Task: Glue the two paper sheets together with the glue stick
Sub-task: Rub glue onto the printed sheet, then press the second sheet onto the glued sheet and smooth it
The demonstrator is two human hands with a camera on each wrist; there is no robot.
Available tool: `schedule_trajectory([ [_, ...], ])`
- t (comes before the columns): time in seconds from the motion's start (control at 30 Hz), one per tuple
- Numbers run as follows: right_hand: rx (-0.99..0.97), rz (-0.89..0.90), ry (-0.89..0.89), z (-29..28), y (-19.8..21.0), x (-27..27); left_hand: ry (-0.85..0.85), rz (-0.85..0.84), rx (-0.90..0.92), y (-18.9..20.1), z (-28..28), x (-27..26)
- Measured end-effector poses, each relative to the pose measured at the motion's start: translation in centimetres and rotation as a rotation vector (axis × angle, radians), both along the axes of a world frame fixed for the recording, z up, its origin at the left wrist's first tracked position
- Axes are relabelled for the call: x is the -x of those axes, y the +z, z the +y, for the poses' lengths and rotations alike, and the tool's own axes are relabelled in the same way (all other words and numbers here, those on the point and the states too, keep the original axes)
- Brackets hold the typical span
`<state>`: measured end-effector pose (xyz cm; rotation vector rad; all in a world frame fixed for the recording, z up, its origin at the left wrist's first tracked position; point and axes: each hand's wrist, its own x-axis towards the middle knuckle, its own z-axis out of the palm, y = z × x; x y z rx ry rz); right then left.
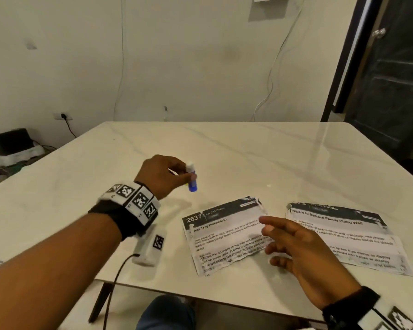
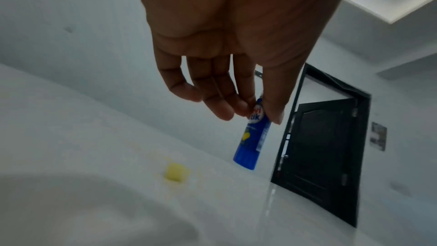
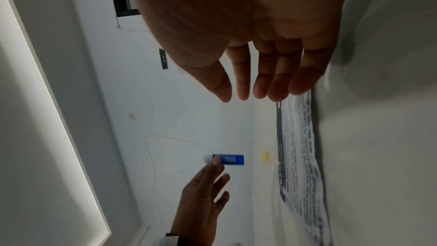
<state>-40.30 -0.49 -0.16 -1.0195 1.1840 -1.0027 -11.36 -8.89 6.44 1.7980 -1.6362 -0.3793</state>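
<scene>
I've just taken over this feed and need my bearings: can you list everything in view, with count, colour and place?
paper sheets: 2, white with black print and torn edges, lying flat and apart on the near part of the table, one at centre, one to the right
glue stick: 1, blue with white top, held upright above the table, left of the sheets
yellow cap: 1, on the table near the glue stick
table: 1, pale marble-look top
door: 1, dark, far right
wall socket: 1, white, with black plug, far left
left hand: pinches the glue stick
right hand: fingers relaxed, over the gap between the sheets, holds nothing
</scene>
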Motion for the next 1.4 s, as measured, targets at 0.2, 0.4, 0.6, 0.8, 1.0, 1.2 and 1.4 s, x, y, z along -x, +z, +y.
schedule_trajectory([
  [0.2, 0.083, 0.130, 0.024, 1.0, -0.4, 1.0, 0.143, -0.120, -0.091, -2.2, -1.4, -2.8],
  [0.4, 0.128, 0.178, 0.064, 1.3, -0.2, 0.8, 0.171, -0.125, -0.167, -3.9, -1.6, -2.9],
  [0.6, 0.120, 0.202, 0.065, 1.2, -0.1, 0.8, 0.180, -0.141, -0.191, -4.2, -1.4, -3.1],
  [0.8, 0.145, 0.223, 0.066, 1.3, 0.3, 0.6, 0.194, -0.130, -0.212, -4.1, -1.1, -3.2],
  [1.0, 0.177, 0.345, -0.037, 2.4, 0.8, 3.4, 0.152, -0.097, -0.190, -5.0, -1.7, -1.1],
  [1.2, 0.441, 0.925, 0.088, 2.1, 2.0, 5.8, 0.259, 0.021, 0.027, -4.0, 3.2, -2.3],
  [1.4, 0.308, 1.276, 0.324, 1.0, 2.3, 7.5, 0.042, 0.046, 0.099, -5.0, 6.2, 3.0],
])
